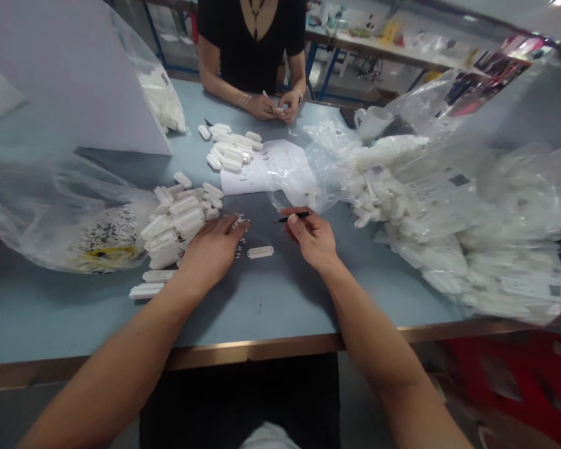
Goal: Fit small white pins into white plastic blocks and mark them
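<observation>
My right hand (313,240) is closed on slim black tweezers (299,216), their thin tip pointing left over the table. Fingers outstretched, my left hand (212,246) lies low at the right side of a pile of white plastic pieces (180,218). Tiny white parts (238,249) are scattered beside its thumb and fingertips; whether it touches any of them I cannot tell. Between my hands a single flat white plastic piece (260,251) with small dark print rests on the table, apart from both.
Left stands a clear bag (107,240) of tiny black and white parts. Large clear bags of white pieces (449,218) fill the right. Across the table (280,312), a person's hands (275,107) hold a small white piece, near another white pile (234,148) and a printed sheet (247,178).
</observation>
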`<state>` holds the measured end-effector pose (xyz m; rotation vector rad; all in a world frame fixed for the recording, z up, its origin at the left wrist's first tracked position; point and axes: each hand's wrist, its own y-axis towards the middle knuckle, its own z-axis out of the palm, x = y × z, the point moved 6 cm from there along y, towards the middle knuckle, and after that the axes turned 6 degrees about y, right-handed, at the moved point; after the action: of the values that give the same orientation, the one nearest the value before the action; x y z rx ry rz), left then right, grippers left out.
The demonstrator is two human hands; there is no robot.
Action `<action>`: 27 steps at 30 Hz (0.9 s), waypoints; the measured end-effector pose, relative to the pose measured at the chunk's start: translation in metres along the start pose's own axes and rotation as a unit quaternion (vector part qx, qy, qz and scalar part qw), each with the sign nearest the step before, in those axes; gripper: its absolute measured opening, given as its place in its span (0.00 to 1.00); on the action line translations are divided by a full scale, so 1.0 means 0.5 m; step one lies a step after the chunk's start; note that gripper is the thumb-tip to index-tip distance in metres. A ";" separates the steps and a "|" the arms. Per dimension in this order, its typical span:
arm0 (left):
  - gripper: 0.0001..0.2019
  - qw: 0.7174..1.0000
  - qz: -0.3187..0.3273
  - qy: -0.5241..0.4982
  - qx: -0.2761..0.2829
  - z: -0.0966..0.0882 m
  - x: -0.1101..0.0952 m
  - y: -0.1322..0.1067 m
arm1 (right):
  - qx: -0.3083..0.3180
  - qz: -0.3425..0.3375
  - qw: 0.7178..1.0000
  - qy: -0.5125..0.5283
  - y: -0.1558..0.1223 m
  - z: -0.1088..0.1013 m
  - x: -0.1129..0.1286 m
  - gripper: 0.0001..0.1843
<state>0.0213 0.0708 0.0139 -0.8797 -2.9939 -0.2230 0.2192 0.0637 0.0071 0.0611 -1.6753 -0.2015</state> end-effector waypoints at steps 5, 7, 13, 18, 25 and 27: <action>0.27 1.000 -0.012 0.000 0.003 0.009 0.004 0.001 | 0.018 0.037 0.998 0.041 0.002 0.012 -0.024 0.19; 0.28 1.000 -0.019 -0.009 -0.004 0.008 0.003 0.000 | 0.026 0.046 0.999 0.014 0.005 0.016 -0.030 0.17; 0.26 1.000 -0.016 -0.013 -0.018 0.008 -0.004 -0.002 | 0.078 0.066 0.995 -0.009 0.002 0.026 -0.040 0.15; 0.27 1.000 -0.008 -0.023 -0.012 0.014 -0.006 -0.001 | 0.085 0.066 0.994 -0.032 -0.002 0.027 -0.043 0.14; 0.21 0.994 0.013 -0.083 -0.073 -0.005 -0.021 -0.002 | 0.083 0.046 0.990 -0.103 -0.003 0.026 -0.026 0.12; 0.17 0.993 0.025 -0.094 -0.067 -0.005 -0.032 -0.002 | 0.083 0.044 0.989 -0.111 -0.004 0.025 -0.023 0.12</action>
<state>0.0342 0.0610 0.0154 -1.0422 -3.1558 -0.3630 0.2079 0.0649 -0.0059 0.0919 -1.9104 -0.0001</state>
